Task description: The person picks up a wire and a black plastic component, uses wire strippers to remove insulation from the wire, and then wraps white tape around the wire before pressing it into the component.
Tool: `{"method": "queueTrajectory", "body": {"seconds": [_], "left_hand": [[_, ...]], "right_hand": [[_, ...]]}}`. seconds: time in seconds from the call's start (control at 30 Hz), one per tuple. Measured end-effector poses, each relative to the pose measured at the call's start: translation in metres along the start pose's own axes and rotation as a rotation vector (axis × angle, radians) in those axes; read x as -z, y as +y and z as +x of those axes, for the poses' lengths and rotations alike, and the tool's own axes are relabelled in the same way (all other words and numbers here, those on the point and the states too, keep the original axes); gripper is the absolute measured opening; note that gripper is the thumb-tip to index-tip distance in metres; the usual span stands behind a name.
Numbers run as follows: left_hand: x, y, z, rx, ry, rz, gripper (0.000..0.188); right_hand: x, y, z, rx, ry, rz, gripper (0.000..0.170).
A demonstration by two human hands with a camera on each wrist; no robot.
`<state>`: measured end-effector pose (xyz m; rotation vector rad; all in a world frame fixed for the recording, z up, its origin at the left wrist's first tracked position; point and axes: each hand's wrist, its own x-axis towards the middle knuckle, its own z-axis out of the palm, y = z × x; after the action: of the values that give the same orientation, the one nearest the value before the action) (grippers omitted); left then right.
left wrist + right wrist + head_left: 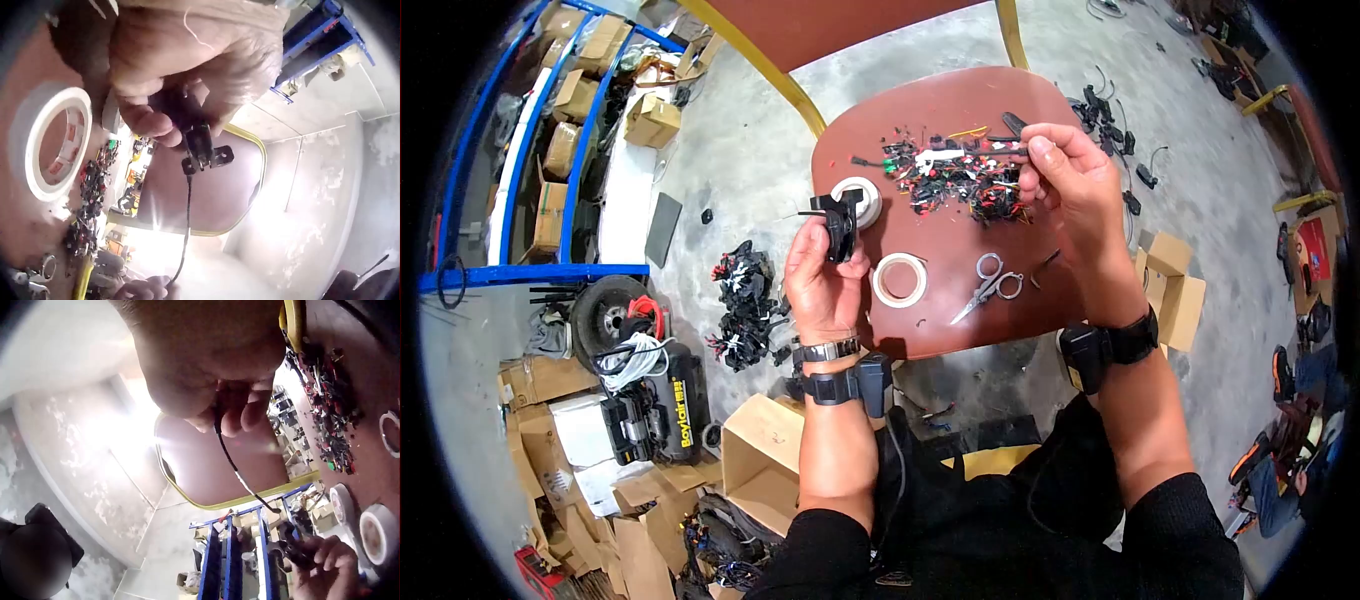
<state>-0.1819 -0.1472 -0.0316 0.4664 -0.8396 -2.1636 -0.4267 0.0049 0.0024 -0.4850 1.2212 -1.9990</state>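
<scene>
My left hand grips a small black plastic part with two holed mounting tabs at its end. With thumb and fingers my right hand pinches one end of a thin black cable. A white section shows along the cable, which stretches toward the left hand above the chair seat. Two rolls of white tape, one flat on the seat and one partly behind the left hand, are close by. Scissors lie on the seat below the right hand.
A pile of cut wire scraps and black bits covers the middle of the seat. Black parts lie heaped on the floor at left. Open cardboard boxes stand near the legs, and blue shelving is at far left.
</scene>
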Motion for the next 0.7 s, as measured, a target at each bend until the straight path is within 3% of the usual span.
{"method": "queueTrajectory", "body": {"seconds": [0.1, 0.43, 0.7], "left_hand": [[-0.01, -0.003, 0.006, -0.034, 0.119, -0.073, 0.024], [0.002, 0.007, 0.019, -0.036, 0.108, -0.212, 0.015], [0.008, 0.009, 0.021, -0.014, 0.128, -0.289, 0.019]], "right_hand": [[-0.008, 0.0, -0.004, -0.016, 0.034, -0.022, 0.015], [-0.021, 0.01, -0.007, -0.054, -0.04, -0.012, 0.02], [-0.024, 0.022, -0.009, -0.052, -0.125, 0.044, 0.017]]}}
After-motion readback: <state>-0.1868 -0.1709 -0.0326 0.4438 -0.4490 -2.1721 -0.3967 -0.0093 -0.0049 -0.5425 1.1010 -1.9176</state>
